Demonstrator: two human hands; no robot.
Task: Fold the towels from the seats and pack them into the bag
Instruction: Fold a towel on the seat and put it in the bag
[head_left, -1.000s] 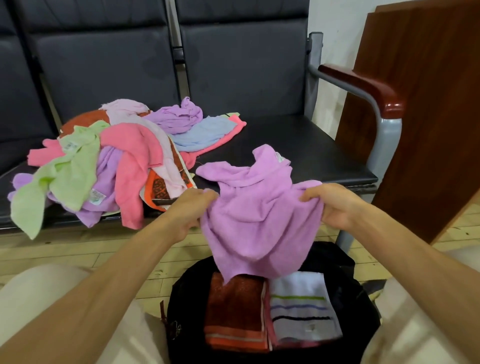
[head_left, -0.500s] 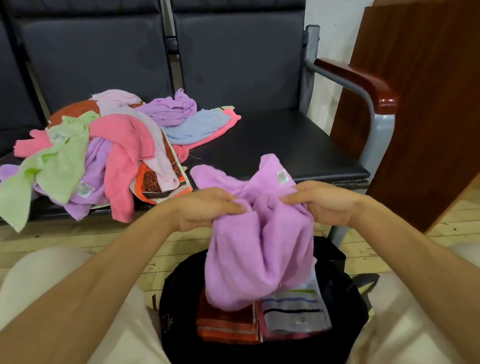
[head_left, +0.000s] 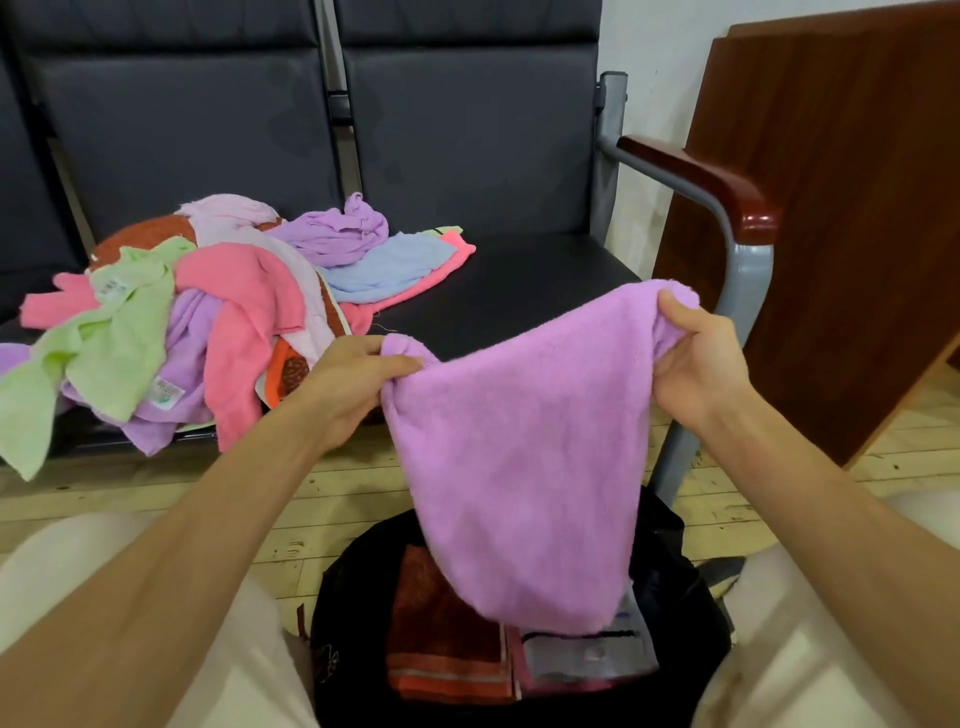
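Head view:
Left hand (head_left: 349, 388): fingers and thumb curled round one top corner of the purple towel (head_left: 524, 467), gripping it in front of the seat edge.
Right hand (head_left: 693, 358): thumb and fingers closed over the other top corner, held a little higher than the left — just beside the grey leg of the armrest (head_left: 698, 174).
Purple towel: stretched between the two hands, its top edge sagging in a shallow curve; the rest hangs down to a rounded end that dangles over the open bag (head_left: 675, 582).
Bag: black, on the wooden floor (head_left: 156, 493) between the person's knees, mouth open upward.
Inside the bag: a folded rust-orange towel (head_left: 441, 639) on the left and a folded grey-and-white striped towel (head_left: 587, 657) beside it on the right, its upper part hidden behind the hanging purple towel.
Seats (head_left: 519, 280): dark padded bench seats in a row; the right one is bare at its near side.
Towel pile (head_left: 208, 322): a loose heap on the seats to the left — green, pink, lilac, pale blue and rust pieces tangled together, some hanging over the front edge.
Wooden panel (head_left: 841, 234): dark brown, standing to the right of the armrest.
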